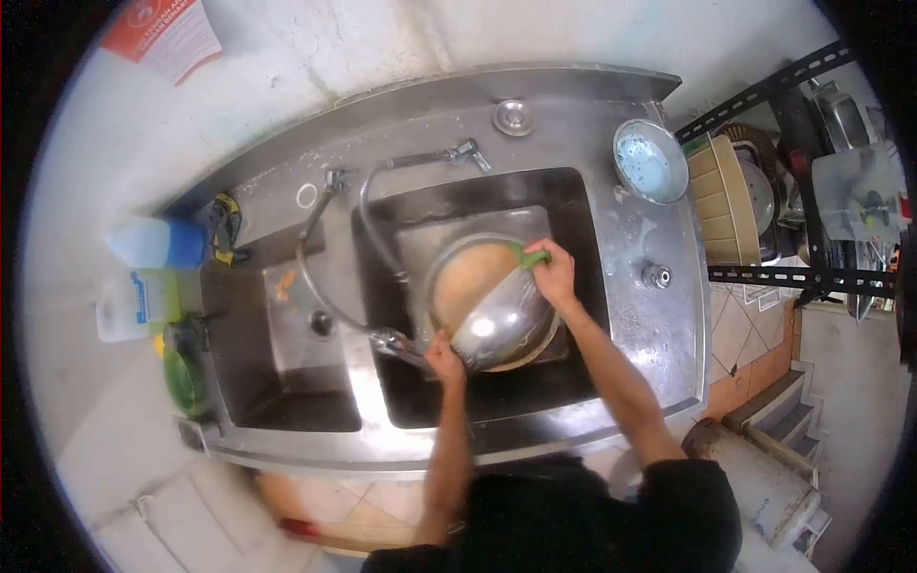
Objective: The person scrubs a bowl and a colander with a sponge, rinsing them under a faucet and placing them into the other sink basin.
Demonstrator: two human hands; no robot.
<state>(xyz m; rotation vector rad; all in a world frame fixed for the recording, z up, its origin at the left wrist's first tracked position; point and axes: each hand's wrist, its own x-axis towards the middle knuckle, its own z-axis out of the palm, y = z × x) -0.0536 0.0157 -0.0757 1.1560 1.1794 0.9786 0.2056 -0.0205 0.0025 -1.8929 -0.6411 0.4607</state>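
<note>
Over the right-hand sink basin, my left hand (444, 359) is closed on the lower left edge of a shiny round metal bowl (501, 320), which is tilted. My right hand (554, 279) is closed round a green scouring pad (531, 257) at the bowl's upper right edge. Behind the tilted bowl shows a wider round metal basin (470, 277) with a tan inside, partly hidden by it. Just left of my left hand, a hose spray head (390, 342) hangs over the divider between the sinks.
A second sink basin (296, 368) lies to the left, with blue (177, 243) and green (143, 304) liquid containers beside it. A metal bowl of bluish water (651, 160) and drain strainers (514, 117) sit on the counter. A rack (802, 277) with dishes stands at right.
</note>
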